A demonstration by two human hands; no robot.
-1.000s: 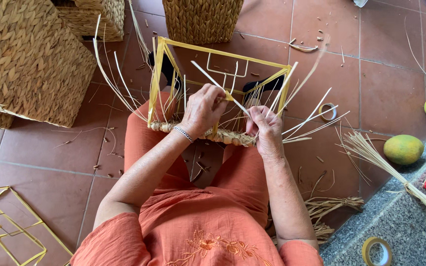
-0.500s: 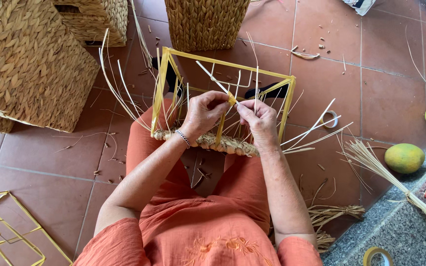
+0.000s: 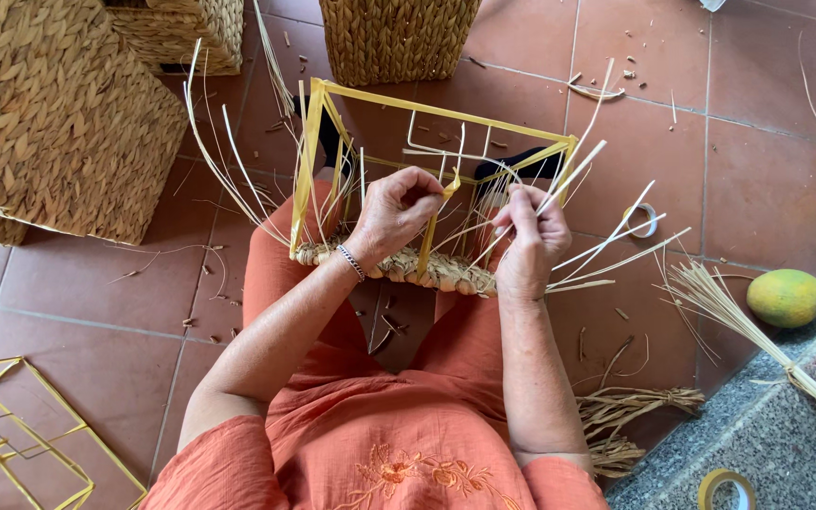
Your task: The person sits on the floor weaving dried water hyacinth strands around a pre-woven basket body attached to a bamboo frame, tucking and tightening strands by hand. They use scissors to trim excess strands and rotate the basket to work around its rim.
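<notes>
Seen from above, 2 finished woven baskets (image 3: 59, 113) stand at the left on the terracotta floor (image 3: 757, 142). At centre, a yellow wire frame (image 3: 427, 104) is propped on the lap, with a braided straw band (image 3: 417, 267) woven along its near edge. The left hand (image 3: 397, 210) is closed, pinching a yellow strand (image 3: 438, 212); the right hand (image 3: 531, 236) is closed around several pale straw stems (image 3: 606, 241). The weave is judged best kept tight if each stem is pulled snug against the frame. At right, 2 mangoes (image 3: 786, 297) are seen.
</notes>
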